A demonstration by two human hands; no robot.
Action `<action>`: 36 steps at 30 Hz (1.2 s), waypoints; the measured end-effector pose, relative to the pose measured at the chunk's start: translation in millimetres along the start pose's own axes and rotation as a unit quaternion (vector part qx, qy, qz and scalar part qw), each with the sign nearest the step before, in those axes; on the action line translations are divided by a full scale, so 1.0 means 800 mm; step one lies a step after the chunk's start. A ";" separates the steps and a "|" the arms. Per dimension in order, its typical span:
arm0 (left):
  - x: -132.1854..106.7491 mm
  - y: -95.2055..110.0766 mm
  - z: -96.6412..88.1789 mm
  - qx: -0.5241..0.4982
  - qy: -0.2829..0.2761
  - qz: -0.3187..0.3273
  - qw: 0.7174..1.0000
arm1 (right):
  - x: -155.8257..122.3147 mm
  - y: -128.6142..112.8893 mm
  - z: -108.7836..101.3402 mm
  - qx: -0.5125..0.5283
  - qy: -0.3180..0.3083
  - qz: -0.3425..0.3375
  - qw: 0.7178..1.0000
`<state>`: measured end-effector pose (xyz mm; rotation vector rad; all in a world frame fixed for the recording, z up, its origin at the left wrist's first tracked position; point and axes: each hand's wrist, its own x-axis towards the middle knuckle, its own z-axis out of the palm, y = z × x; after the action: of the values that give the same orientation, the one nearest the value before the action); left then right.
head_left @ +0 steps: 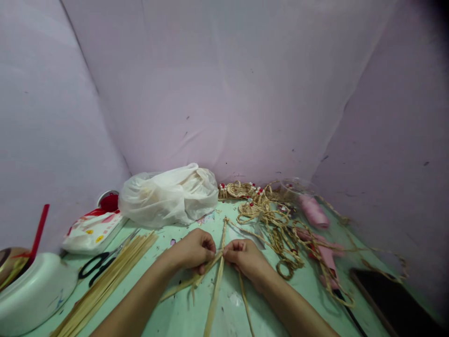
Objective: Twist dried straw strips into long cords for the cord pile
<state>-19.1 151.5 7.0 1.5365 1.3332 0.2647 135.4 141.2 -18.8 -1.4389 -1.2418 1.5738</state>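
A narrow straw braid (224,232) stands up from the table between my two hands. My left hand (198,248) is closed in a pinch on straw strands at the braid's lower left side. Opposite it, my right hand (243,255) pinches a strand close to the braid's lower end. A flat loose strand (214,302) runs down from between the hands toward me, and a thinner strand (244,295) hangs below my right hand. The fingertips partly hide where the strands cross.
On the left lie a bundle of flat straw (115,276), black-handled scissors (100,264), a tissue pack (96,229) and a white container (42,290). Behind is a white plastic bag (171,199). To the right are tangled braided cords (280,234), a pink spool (313,211), a pink glue gun (328,262) and a phone (393,299).
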 end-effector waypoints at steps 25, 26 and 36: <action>0.007 0.007 0.015 -0.077 0.042 -0.019 0.996 | -0.003 0.003 0.002 0.010 0.012 -0.029 0.999; 0.007 0.008 0.016 -0.086 0.040 -0.022 0.995 | -0.003 0.003 0.003 0.008 0.011 -0.027 1.000; -0.001 0.014 0.021 -0.054 -0.006 -0.039 0.998 | 0.014 0.027 0.003 -0.066 0.064 -0.063 0.994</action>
<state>-0.7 143.5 9.2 1.3903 1.3437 0.2736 133.4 143.6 -43.0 -1.4871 -1.3527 1.3162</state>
